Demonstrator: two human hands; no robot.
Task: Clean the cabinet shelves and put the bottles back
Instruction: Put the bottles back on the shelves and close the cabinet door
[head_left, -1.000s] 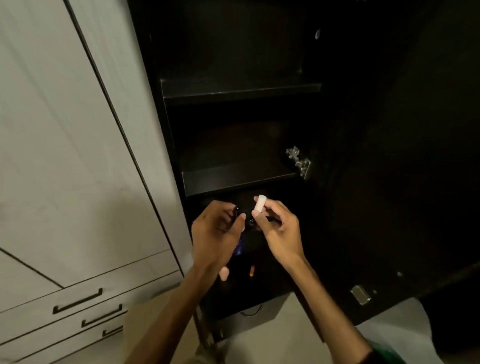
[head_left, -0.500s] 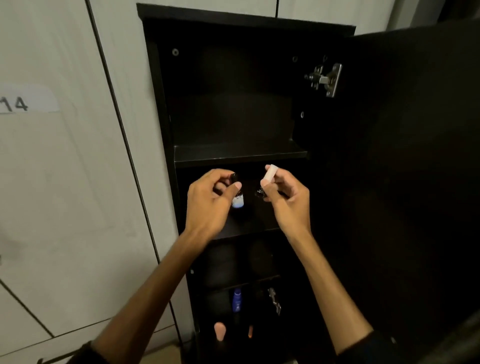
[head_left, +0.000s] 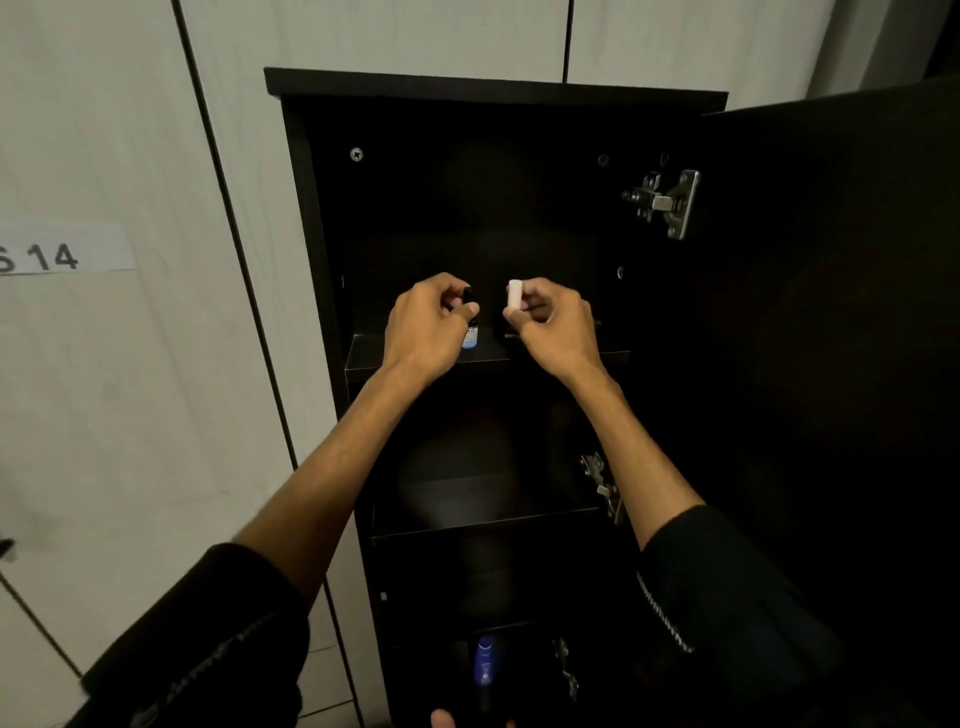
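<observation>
Pale wall panels (head_left: 130, 415) stand behind and to the left of a tall black cabinet (head_left: 493, 85), one panel bearing a label (head_left: 62, 249) that ends in 14; the cabinet door (head_left: 831, 312) hangs open on the right with a metal hinge (head_left: 667, 202) near its top. Both hands are raised in front of the top shelf (head_left: 405, 356); the left hand (head_left: 426, 325) has its fingers curled round a small dark bottle (head_left: 470, 332), thumb and forefinger pinching just under its black cap, and the pale blue label end of the bottle shows below the fingers, just above the shelf; whether it touches the shelf cannot be told. Just to the right, apart from the bottle, the right hand (head_left: 556, 325) pinches a white tube (head_left: 514, 296) upright between thumb and fingertips, so the tube stands above the knuckles; something dark seems held lower in the same hand, too dim to name. Beneath, a second shelf (head_left: 483, 504) shows bare dark board; far lower in the cabinet a blue bottle (head_left: 484, 660) stands upright, well apart from both hands. Dark sleeves (head_left: 727, 597) cover both upper forearms.
</observation>
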